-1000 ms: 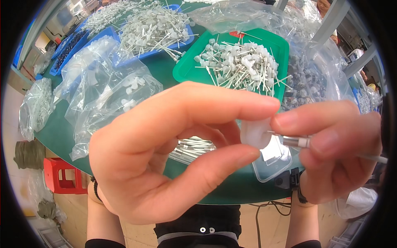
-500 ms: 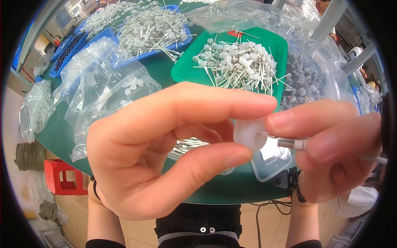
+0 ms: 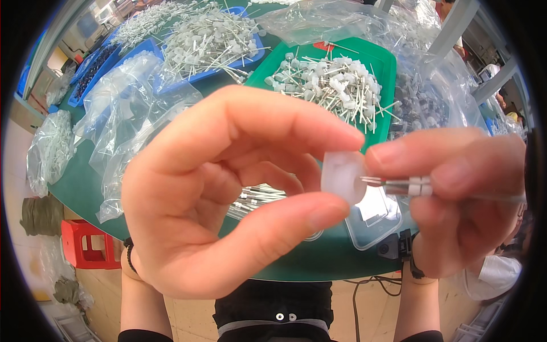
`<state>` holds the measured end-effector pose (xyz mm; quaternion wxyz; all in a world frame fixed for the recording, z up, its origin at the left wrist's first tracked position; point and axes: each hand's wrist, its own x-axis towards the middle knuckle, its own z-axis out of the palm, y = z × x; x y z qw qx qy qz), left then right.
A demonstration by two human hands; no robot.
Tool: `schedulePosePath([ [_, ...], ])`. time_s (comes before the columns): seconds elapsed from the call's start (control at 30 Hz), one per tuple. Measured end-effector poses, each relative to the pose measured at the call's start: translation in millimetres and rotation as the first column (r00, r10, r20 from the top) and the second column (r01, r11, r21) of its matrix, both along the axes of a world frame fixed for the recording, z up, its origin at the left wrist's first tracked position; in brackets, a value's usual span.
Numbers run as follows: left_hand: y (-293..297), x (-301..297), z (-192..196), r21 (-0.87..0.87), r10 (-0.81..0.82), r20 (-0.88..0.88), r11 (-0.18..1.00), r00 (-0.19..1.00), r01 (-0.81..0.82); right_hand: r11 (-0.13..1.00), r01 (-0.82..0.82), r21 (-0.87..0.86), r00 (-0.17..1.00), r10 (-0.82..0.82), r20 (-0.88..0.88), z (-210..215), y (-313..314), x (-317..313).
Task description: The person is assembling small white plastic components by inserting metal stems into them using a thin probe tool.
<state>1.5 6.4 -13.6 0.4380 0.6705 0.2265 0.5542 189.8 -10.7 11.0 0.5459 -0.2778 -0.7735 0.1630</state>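
The blurred right hand [image 3: 462, 194] covers part of a slim silver metal cylinder [image 3: 397, 187], its fine prongs [image 3: 371, 180] too small to place against the frosted white plastic cap [image 3: 340, 178], while the left hand [image 3: 182, 233] partly hides the green plastic tray [image 3: 386, 67].

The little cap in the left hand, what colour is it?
The cap is milky white. It shows best in the head view, the only one here.
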Motion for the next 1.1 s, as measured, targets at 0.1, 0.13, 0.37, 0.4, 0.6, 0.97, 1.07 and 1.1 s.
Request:
schedulePosePath([
  [0.1, 2, 8, -7, 0.105, -0.024, 0.068, 0.994, 0.997, 0.016, 1.0, -0.023, -0.009, 0.999, 0.024, 0.046, 6, 1, 6],
  [0.13, 2, 10, -7, 0.113, -0.041, 0.098, 0.993, 0.994, 0.03, 1.0, -0.028, 0.003, 0.998, 0.028, 0.051, 5, 2, 7],
  [0.37, 5, 7, -7, 0.055, -0.088, 0.131, 0.995, 0.988, 0.081, 0.999, 0.019, 0.045, 0.995, -0.024, 0.095, 6, 0, 4],
  [0.4, 4, 5, -8, 0.046, -0.098, 0.092, 0.995, 0.991, 0.094, 0.997, 0.052, 0.049, 0.987, -0.059, 0.153, 13, -3, 5],
  [0.6, 0, 6, 17, -0.247, -0.211, -0.001, 0.947, 0.977, 0.204, 0.996, 0.069, 0.055, 0.992, -0.074, 0.102, 2, 0, 4],
  [0.97, 1, 7, 13, -0.247, -0.24, 0.059, 0.937, 0.969, 0.247, 1.0, -0.012, 0.02, 0.999, 0.011, 0.033, -1, 3, 7],
  [1.07, 1, 7, 12, -0.156, -0.219, 0.038, 0.962, 0.975, 0.223, 1.0, -0.014, -0.017, 0.997, 0.015, 0.081, 4, 0, 7],
  [1.1, 1, 6, 12, -0.135, -0.197, 0.024, 0.971, 0.98, 0.198, 1.0, 0.0, -0.022, 0.994, 0.003, 0.107, 6, -2, 6],
])
